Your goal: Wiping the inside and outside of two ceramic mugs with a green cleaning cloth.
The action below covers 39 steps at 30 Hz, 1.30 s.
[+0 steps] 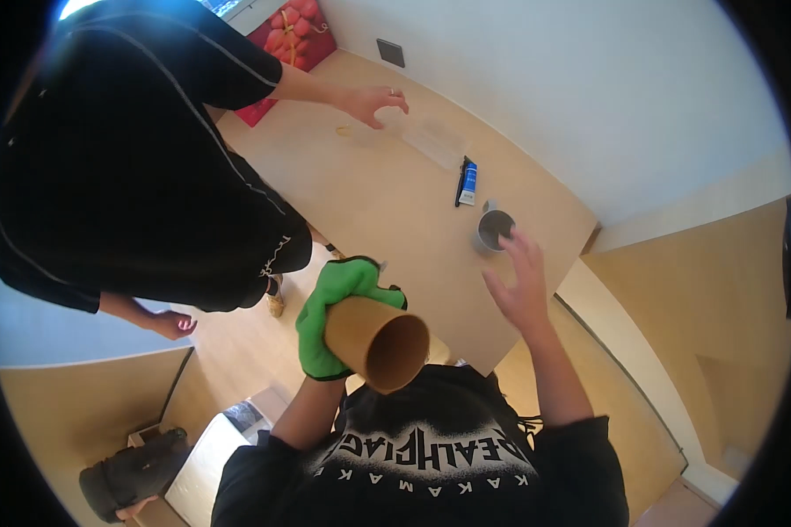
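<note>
My left hand is hidden by a green cloth with dark trim; only the wrist and forearm show below it. Against this cloth, a brown paper cup or cardboard tube is held, tilted with its dark open end towards me. My right hand is over the table's near right part, thumb and fingers spread and nothing held in them. Its fingertips overlap the rim of a grey mug with a dark inside; whether they touch cannot be seen. Beyond the mug lie a blue-and-white tube and a black pen-like stick.
Across the wooden table, a person in black stands at the left, one hand over a transparent flat item. A red box is by the wall. A black bag lies at lower left.
</note>
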Tool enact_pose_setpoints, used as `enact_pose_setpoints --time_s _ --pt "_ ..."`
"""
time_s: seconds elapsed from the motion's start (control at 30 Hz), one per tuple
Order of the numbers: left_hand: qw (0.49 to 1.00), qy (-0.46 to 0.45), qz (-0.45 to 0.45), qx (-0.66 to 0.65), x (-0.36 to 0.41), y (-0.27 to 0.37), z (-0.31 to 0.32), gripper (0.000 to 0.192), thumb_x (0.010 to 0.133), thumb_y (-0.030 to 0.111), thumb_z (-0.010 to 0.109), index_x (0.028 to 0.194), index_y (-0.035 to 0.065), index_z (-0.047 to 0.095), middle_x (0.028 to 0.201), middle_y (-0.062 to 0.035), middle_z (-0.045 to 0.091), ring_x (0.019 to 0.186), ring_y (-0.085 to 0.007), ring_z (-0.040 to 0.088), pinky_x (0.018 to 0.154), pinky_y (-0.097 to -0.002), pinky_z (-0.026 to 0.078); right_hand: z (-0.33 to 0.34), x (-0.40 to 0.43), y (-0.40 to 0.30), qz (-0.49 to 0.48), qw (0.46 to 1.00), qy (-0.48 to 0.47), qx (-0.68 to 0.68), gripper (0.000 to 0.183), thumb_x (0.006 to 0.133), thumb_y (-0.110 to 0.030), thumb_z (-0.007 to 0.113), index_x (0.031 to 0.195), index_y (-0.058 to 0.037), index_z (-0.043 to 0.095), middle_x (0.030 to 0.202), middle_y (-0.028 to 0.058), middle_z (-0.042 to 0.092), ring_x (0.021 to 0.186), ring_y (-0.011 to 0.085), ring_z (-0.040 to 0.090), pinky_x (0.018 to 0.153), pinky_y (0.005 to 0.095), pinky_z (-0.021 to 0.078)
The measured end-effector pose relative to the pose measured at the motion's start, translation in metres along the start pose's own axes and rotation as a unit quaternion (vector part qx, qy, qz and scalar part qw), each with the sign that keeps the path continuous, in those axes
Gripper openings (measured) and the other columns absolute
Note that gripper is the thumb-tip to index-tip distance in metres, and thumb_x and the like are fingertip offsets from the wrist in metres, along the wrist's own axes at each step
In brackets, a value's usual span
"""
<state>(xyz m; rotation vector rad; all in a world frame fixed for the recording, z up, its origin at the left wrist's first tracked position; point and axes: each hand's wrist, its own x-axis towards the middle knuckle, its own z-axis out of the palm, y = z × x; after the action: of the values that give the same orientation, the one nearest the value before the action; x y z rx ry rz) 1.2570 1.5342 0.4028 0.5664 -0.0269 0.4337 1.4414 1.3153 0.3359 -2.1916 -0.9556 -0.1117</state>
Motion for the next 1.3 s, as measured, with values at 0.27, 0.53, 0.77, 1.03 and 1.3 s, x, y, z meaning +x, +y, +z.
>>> enact_pose_setpoints --time_s 0.27,0.53,0.77,1.03,1.3 --pt "0.892 -0.041 -0.104 0.439 0.006 -0.051 -0.017 0.053 0.099 0.041 0.049 0.132 -0.0001 0.052 0.127 -0.0166 0.057 0.102 -0.0249 0.06 0.089 -0.0361 0.047 -0.04 -0.048 -0.123 0.241 0.843 -0.071 0.475 0.09 0.074 -0.023 0.082 0.144 -0.006 0.028 0.139 0.0163 0.037 0.124 0.0298 0.045 0.102 0.0429 0.041" --pt "0.846 -0.123 0.094 0.51 0.036 -0.08 0.046 0.035 0.098 0.028 0.05 0.111 -0.0008 0.064 0.106 -0.016 0.067 0.096 -0.0266 0.065 0.084 -0.0357 0.052 -0.063 -0.048 -0.095 -0.097 0.986 0.054 0.123 0.063 0.069 -0.017 0.082 0.121 -0.0167 0.048 0.122 0.0157 0.045 0.106 0.0352 0.051 0.087 0.042 0.05" --pt "0.926 0.21 -0.291 0.119 -0.017 -0.102 0.065 0.033 0.1 0.031 0.052 0.117 0.0035 0.06 0.112 -0.0149 0.067 0.099 -0.024 0.066 0.086 -0.0346 0.055 -0.079 -0.073 -0.053 -0.302 0.951 -0.036 0.057 0.044 0.067 -0.023 0.08 0.104 -0.0309 0.058 0.119 0.0108 0.05 0.103 0.0352 0.052 0.072 0.0396 0.0546" --pt "0.666 -0.047 0.156 0.728 -0.062 -0.109 0.091 0.037 0.086 0.007 0.063 0.122 0.0041 0.058 0.104 -0.0056 0.064 0.094 -0.0216 0.06 0.081 -0.0355 0.05 -0.072 -0.124 -0.079 0.212 0.752 -0.01 0.625 0.064 0.076 -0.014 0.079 0.124 -0.0116 0.038 0.116 0.0112 0.048 0.107 0.0274 0.052 0.092 0.0396 0.0458" --pt "0.716 -0.228 0.099 0.652 -0.046 -0.121 0.074 0.038 0.092 0.028 0.056 0.124 0.0067 0.059 0.113 -0.0072 0.063 0.095 -0.0207 0.062 0.083 -0.0326 0.049 -0.075 -0.146 -0.063 0.221 0.813 0.017 0.539 0.066 0.08 -0.022 0.076 0.131 -0.0124 0.034 0.121 0.0124 0.051 0.104 0.0266 0.055 0.086 0.0441 0.0492"
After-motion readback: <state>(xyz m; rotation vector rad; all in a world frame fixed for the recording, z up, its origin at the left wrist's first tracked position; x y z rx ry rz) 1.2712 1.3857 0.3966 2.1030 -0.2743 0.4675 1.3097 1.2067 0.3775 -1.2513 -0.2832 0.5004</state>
